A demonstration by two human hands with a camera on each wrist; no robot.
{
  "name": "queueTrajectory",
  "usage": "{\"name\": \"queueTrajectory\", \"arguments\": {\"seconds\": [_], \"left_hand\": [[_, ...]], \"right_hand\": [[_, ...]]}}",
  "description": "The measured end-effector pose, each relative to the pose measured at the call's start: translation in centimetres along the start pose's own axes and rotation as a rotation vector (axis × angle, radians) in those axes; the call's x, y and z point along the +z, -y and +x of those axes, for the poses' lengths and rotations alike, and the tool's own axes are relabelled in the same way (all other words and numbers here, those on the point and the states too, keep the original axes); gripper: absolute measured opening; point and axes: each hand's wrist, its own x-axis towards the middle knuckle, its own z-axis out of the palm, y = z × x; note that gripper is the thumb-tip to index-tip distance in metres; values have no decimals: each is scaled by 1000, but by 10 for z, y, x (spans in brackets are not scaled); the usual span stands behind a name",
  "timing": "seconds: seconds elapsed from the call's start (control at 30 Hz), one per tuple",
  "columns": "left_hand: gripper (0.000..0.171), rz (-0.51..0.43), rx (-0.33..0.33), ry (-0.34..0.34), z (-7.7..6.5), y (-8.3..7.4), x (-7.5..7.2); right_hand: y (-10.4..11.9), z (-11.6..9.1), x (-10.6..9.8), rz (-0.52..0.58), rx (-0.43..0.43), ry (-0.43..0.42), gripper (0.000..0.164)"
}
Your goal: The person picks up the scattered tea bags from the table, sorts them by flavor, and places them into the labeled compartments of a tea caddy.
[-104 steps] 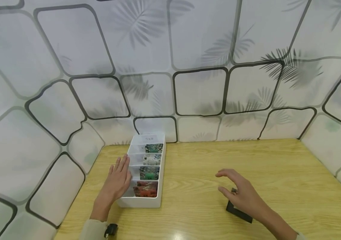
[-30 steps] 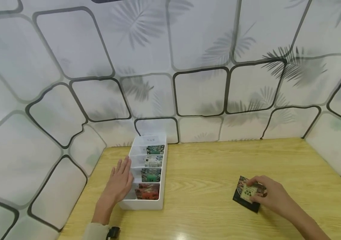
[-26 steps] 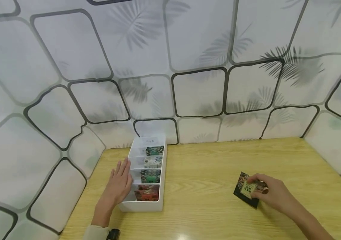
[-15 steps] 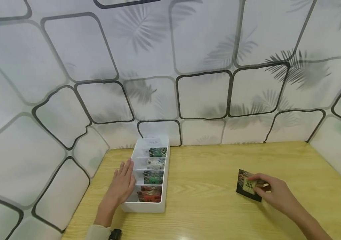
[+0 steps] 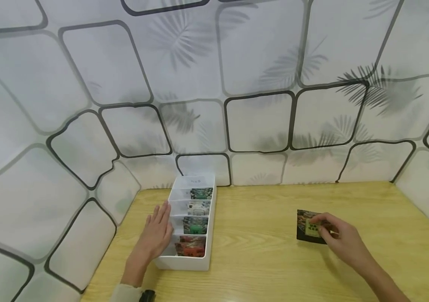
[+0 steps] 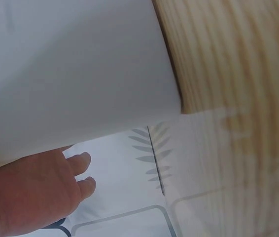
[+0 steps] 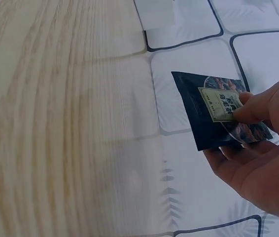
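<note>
Between thumb and fingers, my right hand [image 5: 342,237] pinches a small black sachet [image 7: 193,111] with a pale yellow-green label and a food picture. The right wrist view shows the sachet raised above the table, its label facing the camera. My left hand [image 5: 154,233] rests with straight fingers on the left rim of a long white divided box [image 5: 184,263]. In its compartments, from the near end, stand red sachets [image 5: 191,247], a green-labelled sachet [image 5: 195,226], a white sachet [image 5: 199,208] and a dark green sachet [image 5: 201,193]. The left wrist view shows the box's outer wall [image 6: 90,84] above my palm.
The wood-grain table [image 5: 252,251] stretches right of the box. Behind it and at both sides hangs a white patterned cloth [image 5: 256,121]. The box's far end stands against the back cloth. A black watch [image 5: 147,295] is on my left wrist.
Earlier my right hand was open above the dark sachet on the table; then it took hold of it. Since then the sachet has been lifted and turned more level. My left hand stays on the box.
</note>
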Motion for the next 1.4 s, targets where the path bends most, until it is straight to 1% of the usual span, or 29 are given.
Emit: {"name": "queueTrajectory", "arguments": {"seconds": [0.17, 0.37, 0.47, 0.53, 0.67, 0.77, 0.93, 1.13, 1.27, 1.4], "left_hand": [[55, 4, 1, 4, 2, -4, 1], [54, -2, 14, -12, 2, -1, 3], [55, 6, 6, 3, 1, 0, 2], [55, 21, 2, 19, 1, -1, 0], [54, 56, 11, 26, 3, -1, -1], [54, 75, 9, 26, 3, -2, -2], [55, 72, 3, 24, 1, -5, -4], [55, 40, 7, 13, 1, -3, -3], [55, 54, -6, 30, 2, -3, -3], [55, 65, -10, 49, 2, -3, -3]], "right_hand": [[-1, 5, 0, 17, 14, -14, 23], [-5, 9, 8, 84, -19, -48, 29], [-6, 10, 15, 110, -26, -48, 30], [-6, 12, 18, 110, -23, -54, 30], [-5, 17, 21, 96, -18, -69, 29], [-3, 20, 22, 106, -22, -58, 28], [-4, 25, 26, 131, -23, -28, 28], [-6, 33, 35, 124, -26, -42, 28], [-5, 39, 40, 130, -31, -43, 28], [-1, 43, 44, 139, -23, -22, 29]]}}
